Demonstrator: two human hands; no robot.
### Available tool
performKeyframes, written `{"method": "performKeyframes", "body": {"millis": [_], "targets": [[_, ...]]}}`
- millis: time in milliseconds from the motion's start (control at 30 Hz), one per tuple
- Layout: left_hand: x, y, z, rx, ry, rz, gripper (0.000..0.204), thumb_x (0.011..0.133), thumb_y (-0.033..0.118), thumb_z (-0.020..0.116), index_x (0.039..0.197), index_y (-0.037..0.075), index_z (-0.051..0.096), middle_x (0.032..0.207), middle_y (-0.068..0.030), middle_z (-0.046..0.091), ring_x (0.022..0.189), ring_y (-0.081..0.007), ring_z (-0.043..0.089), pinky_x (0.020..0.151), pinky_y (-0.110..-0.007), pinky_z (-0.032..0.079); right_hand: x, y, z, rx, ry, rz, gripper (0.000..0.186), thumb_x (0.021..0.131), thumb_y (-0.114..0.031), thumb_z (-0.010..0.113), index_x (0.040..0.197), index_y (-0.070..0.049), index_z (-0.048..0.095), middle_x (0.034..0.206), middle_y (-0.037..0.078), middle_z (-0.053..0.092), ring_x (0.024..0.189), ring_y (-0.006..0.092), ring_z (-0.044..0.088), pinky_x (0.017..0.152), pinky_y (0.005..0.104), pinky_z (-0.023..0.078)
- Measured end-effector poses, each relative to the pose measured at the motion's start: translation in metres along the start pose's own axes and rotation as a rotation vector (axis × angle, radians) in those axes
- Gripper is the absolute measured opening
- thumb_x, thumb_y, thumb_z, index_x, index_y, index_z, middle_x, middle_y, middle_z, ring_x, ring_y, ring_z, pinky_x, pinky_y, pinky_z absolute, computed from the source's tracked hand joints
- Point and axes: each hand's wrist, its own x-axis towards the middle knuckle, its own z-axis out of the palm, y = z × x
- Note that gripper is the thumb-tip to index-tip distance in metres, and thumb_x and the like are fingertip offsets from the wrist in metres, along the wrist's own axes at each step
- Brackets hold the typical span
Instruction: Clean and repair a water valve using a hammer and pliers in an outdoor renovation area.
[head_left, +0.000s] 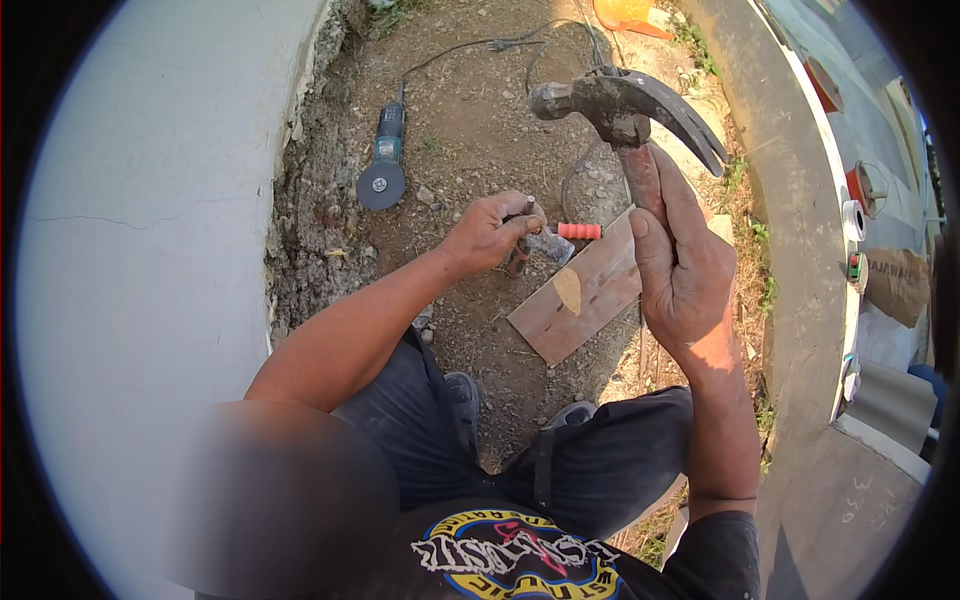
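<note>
My right hand [685, 265] is wrapped round the handle of a claw hammer [615, 105], raised close to the camera with its claw toward the right. My left hand [490, 235] is closed on a dark rod-shaped tool [518, 258] with a brownish part below the fingers. Its exact kind is partly hidden by the hand. Next to it shows a greyish flat piece [552, 246], and a red ribbed grip [580, 231] appears just to the right. Whether these belong to one tool I cannot tell. Below lies a wooden board [590, 300] with a pale tan patch.
An angle grinder [383, 165] lies on the dirt beside the rough base of a pale wall [170, 200]. Its dark cable [450, 52] runs across the ground. An orange object [630, 15] is at the far edge. A concrete ledge [800, 250] borders the right, with several items beyond.
</note>
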Motion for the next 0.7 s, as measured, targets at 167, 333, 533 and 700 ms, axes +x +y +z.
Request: {"method": "performKeyframes", "body": {"millis": [167,333,533,700], "targets": [[-0.001,0.002,0.007,-0.045,0.029,0.017,0.017,0.105,0.016,0.06,0.108,0.001,0.067,0.095,-0.002,0.065,0.09,-0.0111,0.064,0.08,-0.03,0.052,-0.004,0.032,0.004,-0.291,-0.33,0.028,0.041,0.101,-0.015,0.059,0.141,-0.008,0.056,0.114,0.029,0.069,0.093,0.0428,0.07,0.073,0.0468,0.057],[-0.008,0.006,-0.001,0.155,0.044,0.045,0.017,0.106,0.016,0.058,0.108,0.001,0.066,0.097,-0.0032,0.067,0.085,-0.0114,0.066,0.077,-0.03,0.054,0.007,-0.006,-0.002,-0.077,0.112,-0.197,0.048,0.1,0.004,0.054,0.147,0.004,0.047,0.128,0.015,0.072,0.089,0.0191,0.075,0.071,0.0313,0.059],[0.004,-0.013,0.002,-0.101,0.02,0.006,0.014,0.104,0.012,0.059,0.109,0.001,0.066,0.095,-0.0036,0.065,0.085,-0.0118,0.066,0.076,-0.029,0.053,-0.009,0.041,0.012,-0.233,-0.337,0.127,0.043,0.102,-0.02,0.057,0.144,-0.01,0.053,0.125,0.028,0.065,0.102,0.0482,0.065,0.081,0.0485,0.056],[-0.006,0.019,0.003,0.236,0.037,0.008,0.026,0.092,0.012,0.075,0.114,0.002,0.066,0.099,-0.0049,0.066,0.09,-0.0136,0.066,0.082,-0.031,0.053,-0.006,0.025,0.009,-0.017,-0.095,0.074,0.041,0.103,-0.012,0.056,0.144,-0.005,0.053,0.119,0.025,0.07,0.102,0.0405,0.071,0.08,0.0449,0.057]]}}
